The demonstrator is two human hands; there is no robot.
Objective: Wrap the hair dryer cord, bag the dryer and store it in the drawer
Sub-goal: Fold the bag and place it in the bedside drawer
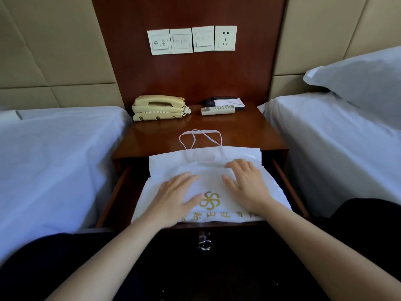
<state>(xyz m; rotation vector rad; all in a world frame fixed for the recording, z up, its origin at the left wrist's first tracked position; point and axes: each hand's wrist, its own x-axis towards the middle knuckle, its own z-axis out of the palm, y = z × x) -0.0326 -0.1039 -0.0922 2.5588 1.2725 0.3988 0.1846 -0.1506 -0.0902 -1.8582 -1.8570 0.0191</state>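
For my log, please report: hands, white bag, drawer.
Left hand and right hand press flat on white fabric bag with gold logo. Bag lies in open wooden drawer. Bag's top edge and white drawstring loops overlap nightstand top, may block closing.

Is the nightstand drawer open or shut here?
Open. The drawer is pulled out, side walls showing; the white bag lies in it under the left hand and right hand.

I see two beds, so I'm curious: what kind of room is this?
Probably a hotel room: two made beds flank a nightstand holding a corded telephone, with a row of wall switches above and a logo-printed white bag.
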